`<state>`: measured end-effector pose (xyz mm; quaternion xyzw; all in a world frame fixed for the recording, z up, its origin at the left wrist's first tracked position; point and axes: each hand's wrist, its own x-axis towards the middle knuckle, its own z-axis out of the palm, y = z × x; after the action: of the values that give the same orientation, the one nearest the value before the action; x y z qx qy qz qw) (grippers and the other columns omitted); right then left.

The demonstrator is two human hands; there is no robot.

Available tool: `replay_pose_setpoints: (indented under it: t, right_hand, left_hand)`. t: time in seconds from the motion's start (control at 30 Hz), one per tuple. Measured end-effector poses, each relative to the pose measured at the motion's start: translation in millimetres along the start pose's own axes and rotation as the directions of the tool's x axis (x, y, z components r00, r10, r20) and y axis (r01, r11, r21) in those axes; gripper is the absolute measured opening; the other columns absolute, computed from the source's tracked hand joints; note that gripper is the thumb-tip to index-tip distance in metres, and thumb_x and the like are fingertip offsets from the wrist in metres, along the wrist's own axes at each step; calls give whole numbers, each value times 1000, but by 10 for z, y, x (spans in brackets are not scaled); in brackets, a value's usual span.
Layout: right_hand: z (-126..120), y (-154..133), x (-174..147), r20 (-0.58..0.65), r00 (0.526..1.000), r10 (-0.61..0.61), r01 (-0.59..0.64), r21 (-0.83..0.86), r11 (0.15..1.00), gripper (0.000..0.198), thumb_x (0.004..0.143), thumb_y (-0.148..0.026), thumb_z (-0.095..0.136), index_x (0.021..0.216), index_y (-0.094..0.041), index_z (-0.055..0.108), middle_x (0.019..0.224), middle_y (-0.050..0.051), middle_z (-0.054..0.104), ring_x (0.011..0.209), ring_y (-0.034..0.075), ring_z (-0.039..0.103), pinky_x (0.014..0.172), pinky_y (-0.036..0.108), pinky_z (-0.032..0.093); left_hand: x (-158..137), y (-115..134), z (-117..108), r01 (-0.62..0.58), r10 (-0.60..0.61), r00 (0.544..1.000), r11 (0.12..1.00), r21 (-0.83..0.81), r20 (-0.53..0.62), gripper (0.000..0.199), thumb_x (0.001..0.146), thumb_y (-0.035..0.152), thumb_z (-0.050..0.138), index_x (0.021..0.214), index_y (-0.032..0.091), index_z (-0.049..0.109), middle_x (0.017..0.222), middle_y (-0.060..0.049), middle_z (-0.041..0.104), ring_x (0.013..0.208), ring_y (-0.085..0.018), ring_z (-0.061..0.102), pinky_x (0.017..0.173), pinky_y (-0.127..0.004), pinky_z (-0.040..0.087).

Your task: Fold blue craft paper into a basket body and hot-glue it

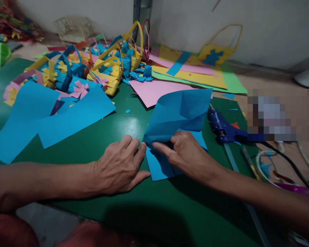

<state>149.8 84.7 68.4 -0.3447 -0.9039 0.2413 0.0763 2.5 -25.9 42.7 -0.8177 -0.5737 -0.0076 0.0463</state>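
Blue paper (pixel 186 106) lies on the green tabletop (pixel 113 128), its near part flat, the rest rising past a crease into a curved, wrinkled flap. The left hand (pixel 125 164) rests palm down at its left edge, fingers close together, thumb apart. The right hand (pixel 186 151) stretches one digit along the crease, the others curled; whether they pinch, I cannot tell. Farther out are a glue gun (pixel 224 127), a pink sheet (pixel 158 91) and paper baskets (pixel 110 70).
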Motion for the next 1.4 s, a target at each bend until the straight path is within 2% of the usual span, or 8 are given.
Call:
replay_pose_setpoints:
  t: [0.27,0.77,0.93,1.1,1.17,1.23,1.33,1.4]
  right_hand:
    - [-6,-10,12,21,1000,-5,3,77,997,45,78,-26,50,44,-21,21,45,-6,26,46,8,26,48,27,20]
    - [-53,61,26,95,995,10,-30,213,977,37,85,-35,43,54,-20,30,52,-7,29,50,7,26,48,25,19]
    - [-71,29,-50,181,983,-4,-4,42,999,25,77,-21,57,59,-18,40,58,-5,41,55,8,34,52,24,23]
    - [-17,-9,-93,192,981,21,11,-165,986,16,81,-17,54,65,-16,51,68,1,51,63,12,45,58,25,28]
    - [33,12,-116,139,990,-34,70,-265,962,18,83,-19,51,66,-16,54,67,2,53,62,13,47,56,26,28]
    - [89,47,-151,59,983,-173,182,-406,895,19,84,-18,48,67,-16,56,65,3,54,61,15,47,54,28,26]
    - [157,87,-213,-4,902,-432,347,-589,730,21,84,-12,44,71,-15,59,64,5,56,60,17,46,54,30,26]
    - [187,89,-245,-7,844,-536,403,-652,642,22,83,-9,42,74,-14,61,65,5,57,60,18,47,56,30,28]
  left_hand:
    - [-2,-7,-7,-2,1,1000,1000,11,15,56,88,54,34,114,7,50,85,-11,52,79,-25,47,56,-34,42]
    - [32,-23,-36,-21,20,998,999,25,56,49,87,53,37,104,9,51,85,-10,52,76,-24,50,54,-33,41]
    - [36,-33,-37,-33,32,998,999,23,58,48,88,53,35,104,10,51,84,-10,52,76,-24,50,55,-33,42]
    - [39,-38,-33,-46,45,998,998,34,44,49,89,52,35,104,9,51,84,-10,52,75,-25,50,55,-34,42]
    - [39,-40,-29,-52,50,998,998,31,40,49,89,52,34,104,9,52,83,-9,52,75,-25,50,55,-35,42]
    - [38,-40,-24,-50,49,998,998,28,37,50,89,52,33,104,9,52,83,-9,52,74,-25,50,55,-35,42]
    - [35,-41,-16,-49,48,999,999,25,26,50,89,52,32,103,8,53,83,-9,52,74,-24,49,56,-35,42]
    - [33,-40,-10,-50,49,999,998,29,11,51,90,52,32,103,8,53,82,-9,51,74,-24,49,56,-35,41]
